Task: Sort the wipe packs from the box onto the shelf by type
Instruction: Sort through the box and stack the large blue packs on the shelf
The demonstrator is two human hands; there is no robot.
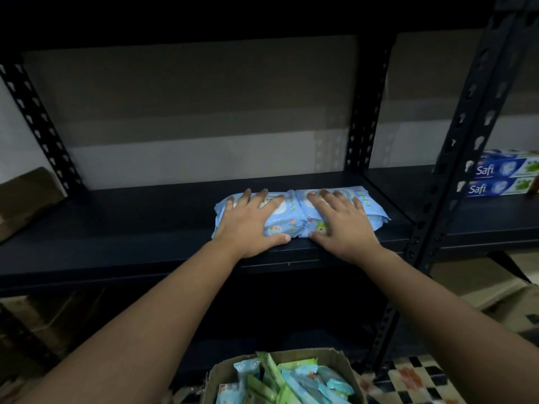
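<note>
Head view, frame centre: left hand and right hand press flat, fingers spread, on two blue packs, likely squaring them side by side on the shelf.

stockroom: metal shelving, toothpaste cartons
</note>
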